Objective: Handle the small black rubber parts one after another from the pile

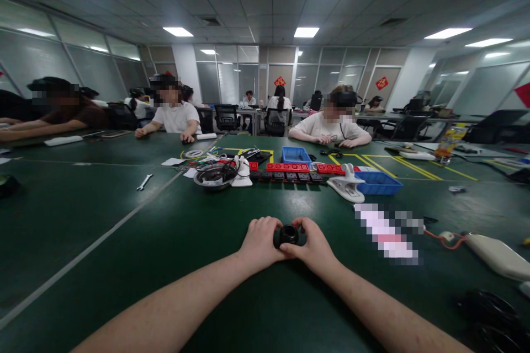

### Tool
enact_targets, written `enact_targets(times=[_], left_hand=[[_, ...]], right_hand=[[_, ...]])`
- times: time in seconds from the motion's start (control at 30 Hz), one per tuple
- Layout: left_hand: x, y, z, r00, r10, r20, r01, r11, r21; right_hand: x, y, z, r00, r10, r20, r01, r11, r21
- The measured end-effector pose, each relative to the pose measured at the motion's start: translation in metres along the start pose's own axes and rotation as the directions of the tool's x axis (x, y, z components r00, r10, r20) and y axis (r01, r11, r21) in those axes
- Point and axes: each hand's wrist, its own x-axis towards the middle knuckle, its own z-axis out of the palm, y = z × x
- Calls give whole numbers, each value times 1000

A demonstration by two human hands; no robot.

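Note:
A small black round part with a circular opening on top point(289, 234) is between my two hands, low over the green tabletop; its exact kind I cannot make out. My left hand point(261, 241) curls round its left side, fingertips at the far edge. From the right, my right hand point(315, 244) grips it, with the thumb across the near side and the index finger at the back. The hands meet near the thumbs. Whether the part's underside touches the table is hidden.
Ahead lie a red-and-black power strip point(290, 171), a metal bowl point(215, 175), a white clamp point(348, 183) and a blue tray point(379, 183). A wrench point(144, 182) lies left; a pale power bank point(499, 255) and black round parts point(491, 314) lie right. People sit across the table.

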Motion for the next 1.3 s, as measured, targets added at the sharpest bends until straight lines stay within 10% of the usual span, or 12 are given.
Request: enact_targets(times=[0.83, 1.3], left_hand=[[6, -7, 0, 992, 68, 107, -60, 995, -81], [14, -24, -11, 907, 287, 307, -210, 942, -260]], right_hand=[[3, -7, -8, 995, -10, 98, 7, 1000, 27], [14, -7, -33, 888, -122, 443, -5, 961, 277]])
